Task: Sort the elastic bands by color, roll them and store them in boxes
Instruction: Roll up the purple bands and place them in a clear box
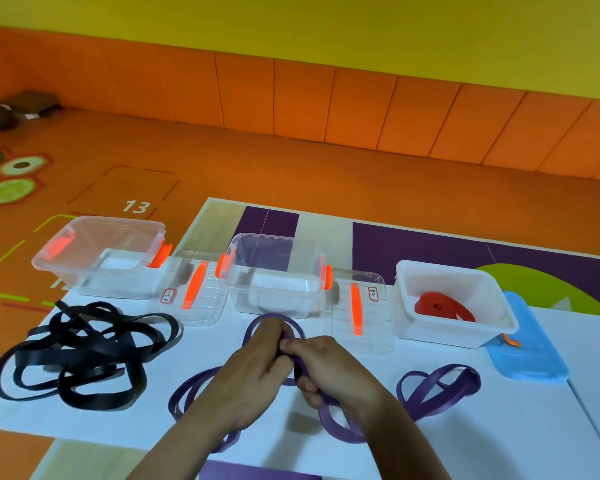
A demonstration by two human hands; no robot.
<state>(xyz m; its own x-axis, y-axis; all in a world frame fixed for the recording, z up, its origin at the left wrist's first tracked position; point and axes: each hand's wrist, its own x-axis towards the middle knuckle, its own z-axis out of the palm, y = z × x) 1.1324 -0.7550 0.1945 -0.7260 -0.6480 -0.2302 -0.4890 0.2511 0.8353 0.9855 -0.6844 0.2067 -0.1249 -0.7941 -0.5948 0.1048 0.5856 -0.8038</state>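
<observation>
My left hand [253, 372] and my right hand [329, 372] meet at the middle of the white sheet, both gripping a purple band [333, 420] whose loops spread out around and under them. A second purple band [440, 389] lies loose to the right. A tangle of black bands [77, 355] lies at the left. Behind stand two clear boxes with orange latches, one at the left [99, 254] and one in the middle [274, 271], both with nothing inside. At the right, a white box [454, 303] holds a rolled red band [440, 306].
Two clear lids with orange handles [193, 289] [359, 310] lie between the boxes. A blue lid [527, 344] lies right of the white box. The white sheet [153, 414] covers a patterned mat on an orange floor; an orange padded wall [291, 98] runs behind.
</observation>
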